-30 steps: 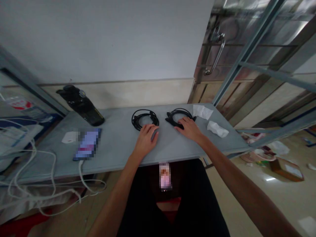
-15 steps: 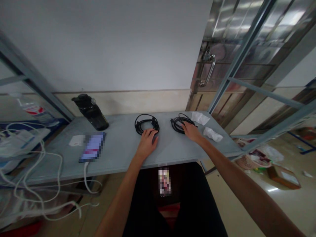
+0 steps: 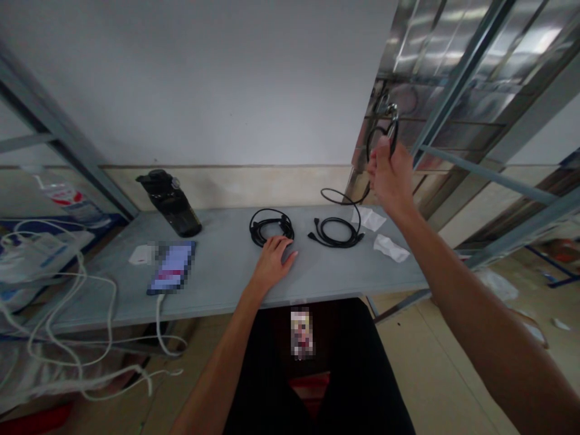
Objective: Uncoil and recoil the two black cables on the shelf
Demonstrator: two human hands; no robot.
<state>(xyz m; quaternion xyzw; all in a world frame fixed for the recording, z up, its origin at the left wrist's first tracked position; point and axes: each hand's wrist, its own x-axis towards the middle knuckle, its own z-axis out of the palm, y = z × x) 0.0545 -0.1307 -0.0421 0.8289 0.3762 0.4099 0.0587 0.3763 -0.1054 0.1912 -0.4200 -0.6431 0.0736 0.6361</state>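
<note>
My right hand (image 3: 390,175) is raised above the right part of the grey table (image 3: 217,278), closed round loops of a black cable. From it the cable hangs down to a looser coil (image 3: 338,232) that lies on the table with its plug ends showing. A second black cable (image 3: 272,228) is coiled neatly at the middle of the table. My left hand (image 3: 273,261) rests at the near edge of that coil, fingers on or just beside it and thumb apart.
Two crumpled white papers (image 3: 390,248) lie at the table's right. On the left are a black bottle (image 3: 172,202), a phone (image 3: 173,267), a white adapter (image 3: 142,254) and tangled white cables (image 3: 79,272). Metal frame bars rise at both sides.
My right hand has risen from the right coil, lifting several of its loops and leaving a smaller coil on the table. My left hand has barely moved.
</note>
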